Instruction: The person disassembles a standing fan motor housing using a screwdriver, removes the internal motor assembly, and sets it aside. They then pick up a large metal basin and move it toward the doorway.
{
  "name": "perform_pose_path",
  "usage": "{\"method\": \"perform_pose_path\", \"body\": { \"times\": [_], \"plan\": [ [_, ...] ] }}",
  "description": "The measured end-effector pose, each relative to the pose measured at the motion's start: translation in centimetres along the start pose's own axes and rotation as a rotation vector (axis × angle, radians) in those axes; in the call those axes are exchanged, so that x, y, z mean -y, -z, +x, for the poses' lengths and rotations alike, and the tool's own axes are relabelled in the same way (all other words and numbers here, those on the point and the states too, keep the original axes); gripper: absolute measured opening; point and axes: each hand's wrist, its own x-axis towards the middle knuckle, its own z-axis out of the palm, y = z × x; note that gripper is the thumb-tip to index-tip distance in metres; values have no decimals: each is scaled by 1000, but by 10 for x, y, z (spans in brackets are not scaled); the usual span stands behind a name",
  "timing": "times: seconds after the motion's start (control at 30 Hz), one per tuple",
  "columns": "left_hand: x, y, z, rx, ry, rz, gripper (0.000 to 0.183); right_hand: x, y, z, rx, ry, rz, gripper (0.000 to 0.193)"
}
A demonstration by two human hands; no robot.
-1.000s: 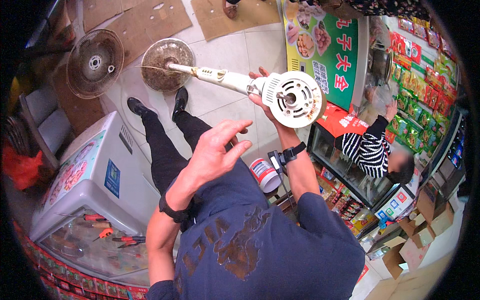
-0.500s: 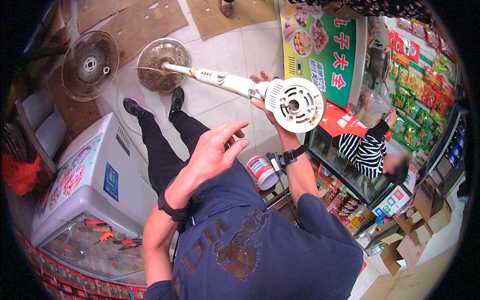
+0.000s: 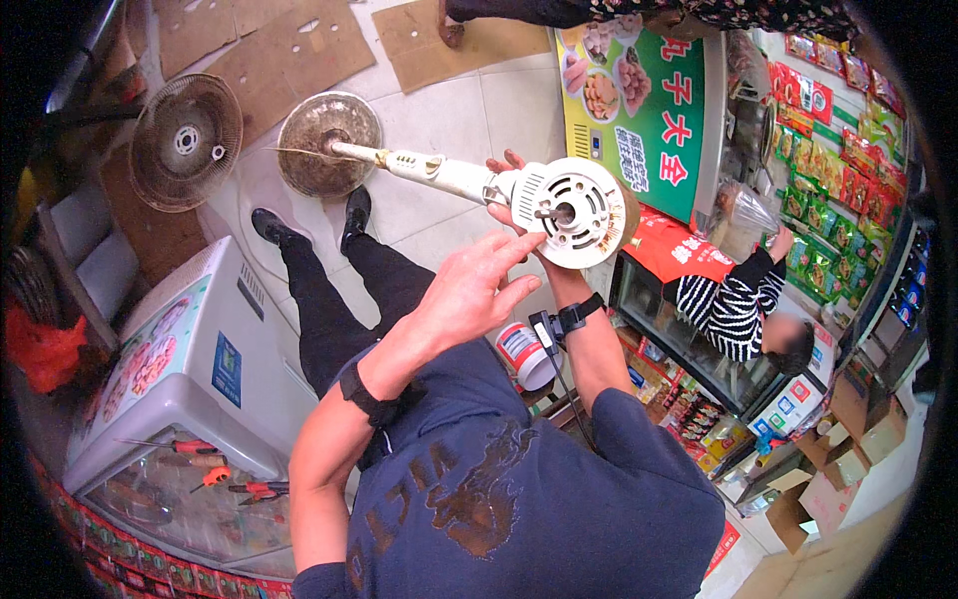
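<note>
A stand fan without its blades stretches across the middle, its round base (image 3: 311, 150) on the floor and its white pole (image 3: 439, 172) leaning toward me. Around the neck, just behind the motor head (image 3: 584, 212), my right hand (image 3: 507, 162) is closed; the housing hides most of its palm. The motor's slotted white front faces up, with a short metal shaft (image 3: 555, 214) sticking out. My left hand (image 3: 467, 290) is open, its index finger stretched to the lower left rim of that front, thumb apart. Whether the fingertip touches it, I cannot tell.
A fan guard (image 3: 186, 140) lies at the far left. Pliers and screwdrivers (image 3: 215, 469) rest on the white freezer (image 3: 190, 369) at left. A white and red tub (image 3: 525, 357) stands below my right wrist. At right, a person in striped sleeves (image 3: 723, 309) leans over a glass-topped cabinet (image 3: 649, 299).
My left hand has moved up and right to the motor front. The motor head has shifted slightly left and turned, so its shaft shows from the side. The other person's hand has shifted slightly.
</note>
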Motion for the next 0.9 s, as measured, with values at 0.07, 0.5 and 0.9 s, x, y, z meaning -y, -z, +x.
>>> {"method": "perform_pose_path", "body": {
  "times": [0.07, 0.5, 0.9],
  "plan": [
    [-3, -3, -1, -27, 4, -12, 56, 4, -4, 1, -4, 12, -11, 83],
    [-21, 18, -39, -335, 87, -73, 65, -22, -43, 22, 158, 528, -492, 99],
    [-11, 55, -74, -662, 155, -82, 61, -52, -116, 70, 800, -62, 838, 63]
  ]
}}
